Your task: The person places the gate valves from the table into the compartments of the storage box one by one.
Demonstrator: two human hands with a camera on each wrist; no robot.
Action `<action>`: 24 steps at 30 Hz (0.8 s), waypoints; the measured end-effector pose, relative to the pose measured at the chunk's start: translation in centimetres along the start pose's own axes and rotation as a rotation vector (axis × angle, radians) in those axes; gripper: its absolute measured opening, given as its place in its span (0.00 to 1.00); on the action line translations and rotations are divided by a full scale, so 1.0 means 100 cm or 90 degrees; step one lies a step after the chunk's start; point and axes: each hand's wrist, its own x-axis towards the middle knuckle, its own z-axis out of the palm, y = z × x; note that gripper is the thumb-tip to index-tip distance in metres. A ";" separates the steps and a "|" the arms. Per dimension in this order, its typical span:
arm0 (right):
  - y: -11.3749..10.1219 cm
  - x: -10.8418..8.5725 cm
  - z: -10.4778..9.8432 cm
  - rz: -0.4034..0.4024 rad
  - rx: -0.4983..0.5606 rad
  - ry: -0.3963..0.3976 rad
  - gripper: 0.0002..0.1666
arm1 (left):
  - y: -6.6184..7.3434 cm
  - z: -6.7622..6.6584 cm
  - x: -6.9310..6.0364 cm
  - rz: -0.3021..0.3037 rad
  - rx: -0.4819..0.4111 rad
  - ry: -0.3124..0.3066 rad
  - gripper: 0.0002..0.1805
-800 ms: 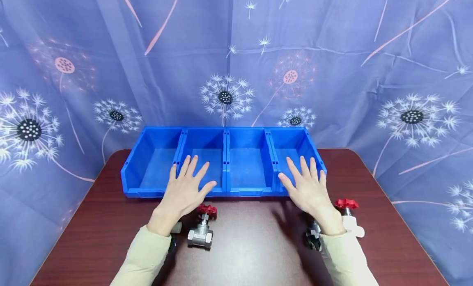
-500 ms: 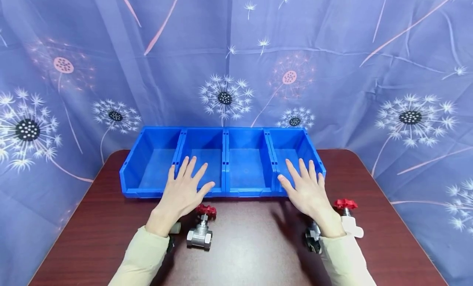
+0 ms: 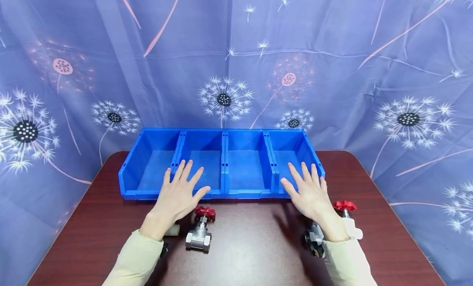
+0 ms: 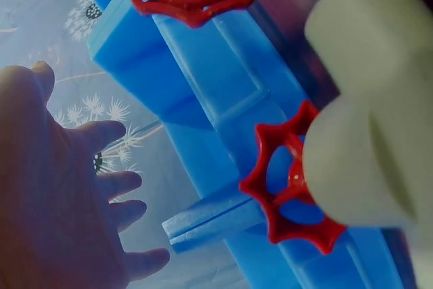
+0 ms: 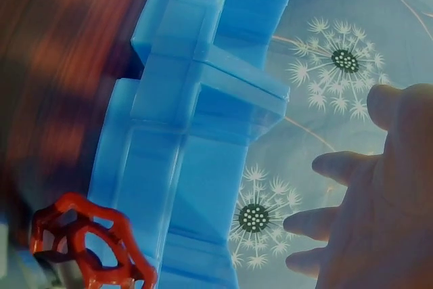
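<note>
My left hand (image 3: 173, 200), palm down with fingers spread, hovers near the front of the blue bin row (image 3: 244, 193), toward its left half. Just right of that wrist stands a metal valve (image 3: 198, 239) with a red handwheel; a pale pipe fitting (image 3: 173, 230) is partly hidden under the wrist. The right hand (image 3: 310, 197), also spread, is over the front of the rightmost compartment. Beside its wrist are a white valve (image 3: 352, 228) with a red handwheel and a metal valve (image 3: 315, 239), partly covered by the arm. Neither hand holds anything.
The bin row has several compartments side by side at the back of the dark red wooden table (image 3: 384, 236). Behind it hangs a blue curtain (image 3: 166, 85) with a dandelion print.
My left hand has drawn back slightly toward me and to the left, showing more of the pale fitting. The right hand has shifted slightly down; the view has tilted a little.
</note>
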 end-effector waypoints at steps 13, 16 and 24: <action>0.011 -0.016 -0.014 -0.004 0.029 0.009 0.43 | -0.008 -0.002 -0.001 -0.004 -0.005 -0.008 0.42; 0.014 -0.018 -0.016 0.002 0.035 0.010 0.43 | -0.009 -0.003 0.000 -0.004 -0.006 -0.011 0.42; 0.024 -0.022 -0.016 0.015 0.034 0.019 0.43 | -0.012 -0.005 0.000 -0.007 -0.018 -0.018 0.42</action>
